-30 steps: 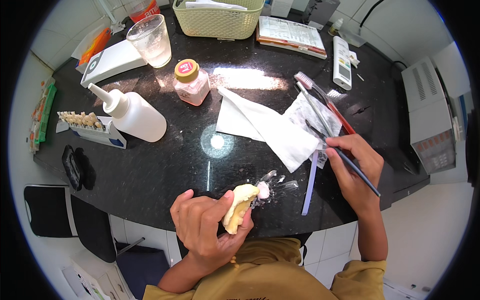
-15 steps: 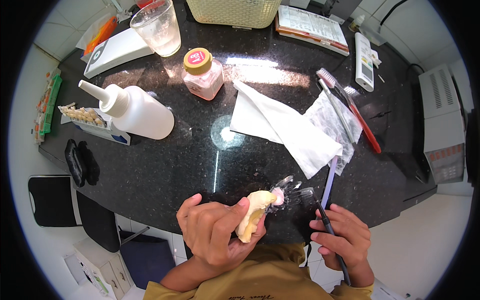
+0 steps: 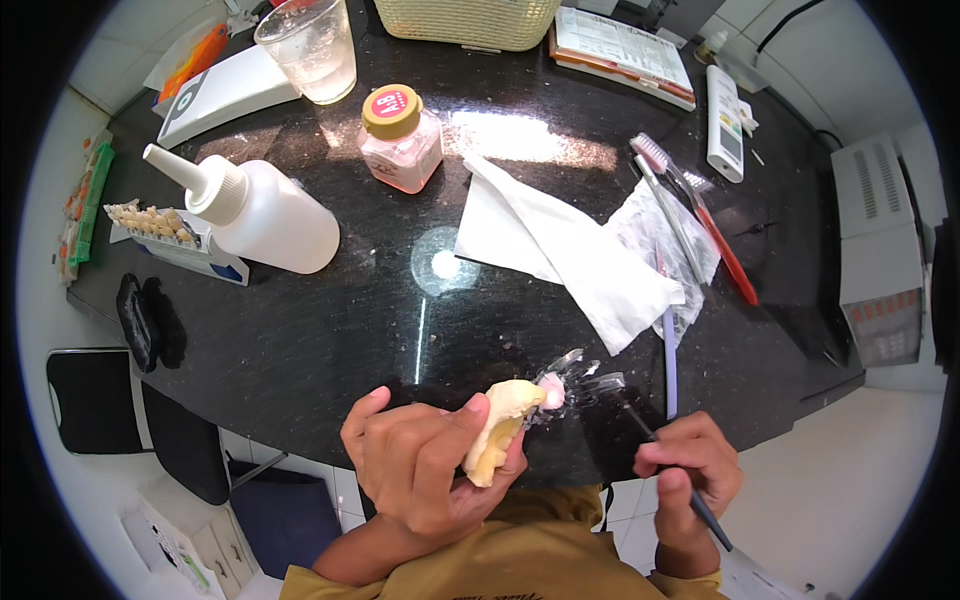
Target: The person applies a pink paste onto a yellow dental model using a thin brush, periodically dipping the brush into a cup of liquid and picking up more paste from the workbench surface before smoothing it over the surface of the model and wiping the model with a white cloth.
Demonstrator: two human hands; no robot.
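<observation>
In my left hand [image 3: 425, 455], thumb and fingers are closed around a pale yellow dental plaster model [image 3: 500, 425]. Beside the model's far right end is a small pink lump [image 3: 551, 391]; whether it touches the model I cannot tell. Clear, shiny smears [image 3: 572, 372] surround it on the dark tabletop. My right hand [image 3: 695, 470] grips a slim dark-handled tool [image 3: 640, 415], its pale flat tip pointing left toward the smears. Just beyond that hand lies a lilac stick [image 3: 670, 375], apart from the fingers.
White cloth [image 3: 560, 250] and crinkled clear film [image 3: 650, 225] lie ahead, with a red-handled toothbrush [image 3: 720, 235] at right. Left of them stand a squeeze bottle [image 3: 285, 220], a pink jar [image 3: 402, 155] and a drinking glass [image 3: 315, 60]. A woven basket [image 3: 465, 25] sits at the back.
My right fingers have shifted on the dark tool, and its handle now lies at a lower slant. The lilac stick has swung straighter and away from the tool. My left hand still holds the model.
</observation>
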